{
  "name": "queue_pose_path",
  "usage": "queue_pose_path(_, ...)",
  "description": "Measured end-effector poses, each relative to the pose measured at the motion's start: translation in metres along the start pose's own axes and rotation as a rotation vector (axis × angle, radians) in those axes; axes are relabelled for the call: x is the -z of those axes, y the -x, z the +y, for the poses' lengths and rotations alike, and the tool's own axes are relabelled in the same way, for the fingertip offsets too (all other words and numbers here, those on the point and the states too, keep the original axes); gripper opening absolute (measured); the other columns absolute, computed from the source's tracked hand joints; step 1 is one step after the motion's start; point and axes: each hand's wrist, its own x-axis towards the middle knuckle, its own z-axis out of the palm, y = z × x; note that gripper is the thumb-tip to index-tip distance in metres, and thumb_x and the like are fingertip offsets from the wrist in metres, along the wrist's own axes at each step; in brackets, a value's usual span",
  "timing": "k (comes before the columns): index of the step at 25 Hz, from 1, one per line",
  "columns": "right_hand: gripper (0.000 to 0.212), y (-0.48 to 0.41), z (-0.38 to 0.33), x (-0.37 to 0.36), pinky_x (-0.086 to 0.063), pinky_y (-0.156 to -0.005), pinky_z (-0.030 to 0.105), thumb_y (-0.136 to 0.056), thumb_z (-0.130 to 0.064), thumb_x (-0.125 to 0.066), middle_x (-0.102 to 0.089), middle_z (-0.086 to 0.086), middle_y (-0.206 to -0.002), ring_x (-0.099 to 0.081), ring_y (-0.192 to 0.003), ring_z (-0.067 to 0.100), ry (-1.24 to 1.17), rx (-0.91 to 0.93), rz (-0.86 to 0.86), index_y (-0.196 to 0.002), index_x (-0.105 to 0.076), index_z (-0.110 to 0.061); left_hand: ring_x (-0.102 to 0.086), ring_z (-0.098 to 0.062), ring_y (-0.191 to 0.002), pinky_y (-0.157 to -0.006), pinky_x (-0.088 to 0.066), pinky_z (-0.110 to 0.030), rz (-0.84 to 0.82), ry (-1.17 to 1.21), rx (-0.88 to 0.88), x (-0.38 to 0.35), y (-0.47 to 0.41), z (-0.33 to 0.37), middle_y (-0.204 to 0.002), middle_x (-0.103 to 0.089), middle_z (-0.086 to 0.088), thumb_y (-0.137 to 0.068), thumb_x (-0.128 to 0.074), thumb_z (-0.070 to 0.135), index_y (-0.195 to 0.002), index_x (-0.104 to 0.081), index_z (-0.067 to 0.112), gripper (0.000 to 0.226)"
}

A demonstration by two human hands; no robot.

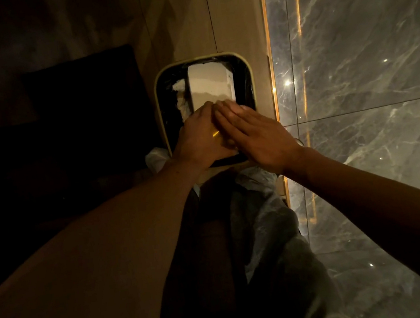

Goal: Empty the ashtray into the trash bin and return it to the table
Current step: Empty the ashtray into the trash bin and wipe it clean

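A trash bin with a cream rim and a black liner stands on the floor below me. Both my hands hover over its near half. My left hand is curled around the ashtray, of which only a small yellow-gold glint shows between the hands. My right hand lies flat, fingers straight and together, against the ashtray's right side. Whether the ashtray is tipped I cannot tell. Inside the bin lie a white box and crumpled white tissue.
Dark furniture fills the left. Right of the bin, a lit gold strip borders glossy grey marble. Pale wood panels lie beyond the bin. My grey-trousered legs are just in front of it, with white plastic at its left corner.
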Motion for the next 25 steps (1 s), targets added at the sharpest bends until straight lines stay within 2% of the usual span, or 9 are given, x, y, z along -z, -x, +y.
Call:
queue_pose_path(2, 0.055, -0.001, -0.003, 0.001, -0.027, -0.118, 0.048, -0.101, -0.026, -0.031, -0.026, 0.020, -0.157, -0.020, -0.147, 0.033, -0.009, -0.001, -0.007, -0.150, -0.023, -0.001, -0.059, -0.020, -0.114, -0.096, -0.050, -0.034, -0.010, -0.003, 0.013, 0.000, 0.001, 0.001, -0.125, -0.061, -0.001, -0.049, -0.090, 0.045, -0.125, -0.050, 0.018, 0.089)
queue_pose_path(5, 0.056, 0.001, 0.001, 0.003, -0.020, -0.121, 0.042, -0.101, -0.026, -0.029, -0.023, 0.019, -0.158, -0.013, -0.148, 0.028, 0.005, -0.008, 0.015, -0.151, -0.021, -0.001, -0.060, -0.019, -0.114, -0.095, -0.051, -0.035, 0.004, 0.001, 0.008, 0.001, 0.000, 0.002, -0.124, -0.062, 0.002, -0.049, -0.089, 0.048, -0.126, -0.051, 0.020, 0.090)
queue_pose_path(8, 0.057, 0.002, 0.001, 0.001, -0.033, -0.115, 0.049, -0.100, -0.027, -0.033, -0.028, 0.020, -0.156, -0.024, -0.146, 0.035, 0.016, 0.005, -0.025, -0.150, -0.025, -0.001, -0.057, -0.024, -0.118, -0.097, -0.049, -0.041, -0.010, -0.051, 0.033, 0.004, 0.002, 0.000, -0.131, -0.059, -0.003, -0.048, -0.089, 0.051, -0.132, -0.046, 0.017, 0.100)
queue_pose_path(12, 0.058, 0.000, -0.003, 0.007, -0.019, -0.121, 0.041, -0.099, -0.023, -0.036, -0.021, 0.019, -0.159, -0.010, -0.149, 0.029, 0.000, -0.034, 0.031, -0.150, -0.020, -0.001, -0.060, -0.023, -0.114, -0.093, -0.051, -0.038, -0.017, -0.019, 0.033, 0.006, -0.001, 0.001, -0.123, -0.062, -0.001, -0.048, -0.089, 0.047, -0.125, -0.050, 0.018, 0.091)
queue_pose_path(14, 0.058, 0.002, -0.001, 0.003, -0.024, -0.119, 0.046, -0.099, -0.026, -0.034, -0.024, 0.022, -0.157, -0.017, -0.147, 0.033, 0.003, -0.014, -0.019, -0.150, -0.022, 0.000, -0.056, -0.025, -0.120, -0.097, -0.048, -0.037, -0.031, -0.053, 0.048, 0.008, -0.003, 0.001, -0.131, -0.059, -0.004, -0.049, -0.091, 0.047, -0.134, -0.045, 0.016, 0.101)
queue_pose_path(17, 0.058, 0.004, 0.002, -0.005, -0.018, -0.118, 0.043, -0.101, -0.031, -0.028, -0.024, 0.021, -0.158, -0.020, -0.147, 0.035, -0.010, -0.014, -0.117, -0.150, -0.022, -0.002, -0.051, -0.027, -0.127, -0.103, -0.045, -0.040, -0.028, -0.073, 0.069, 0.005, -0.001, 0.000, -0.140, -0.052, -0.007, -0.051, -0.091, 0.045, -0.141, -0.040, 0.014, 0.108)
queue_pose_path(21, 0.065, 0.000, -0.006, 0.003, -0.027, -0.116, 0.039, -0.101, -0.035, -0.040, -0.015, 0.016, -0.162, -0.021, -0.148, 0.031, -0.295, -0.221, -0.060, -0.153, -0.013, -0.008, -0.043, -0.029, -0.134, -0.108, -0.041, -0.044, -0.024, -0.043, 0.085, 0.006, 0.005, -0.006, -0.149, -0.041, -0.008, -0.054, -0.090, 0.043, -0.147, -0.033, 0.013, 0.113)
queue_pose_path(23, 0.075, 0.003, -0.004, 0.010, -0.030, -0.113, 0.036, -0.096, -0.031, -0.055, -0.017, 0.011, -0.162, -0.028, -0.145, 0.028, -0.535, -0.337, -0.094, -0.154, -0.011, -0.012, -0.039, -0.030, -0.137, -0.110, -0.038, -0.043, -0.041, -0.044, 0.093, 0.009, 0.006, -0.004, -0.153, -0.036, -0.009, -0.055, -0.091, 0.039, -0.149, -0.029, 0.013, 0.116)
queue_pose_path(25, 0.079, 0.004, -0.001, 0.018, -0.027, -0.115, 0.035, -0.090, -0.022, -0.065, -0.024, 0.010, -0.160, -0.031, -0.144, 0.027, -0.628, -0.375, -0.108, -0.153, -0.017, -0.013, -0.035, -0.030, -0.139, -0.111, -0.036, -0.042, -0.062, -0.053, 0.115, 0.011, 0.005, -0.004, -0.155, -0.031, -0.008, -0.056, -0.091, 0.037, -0.150, -0.025, 0.014, 0.117)
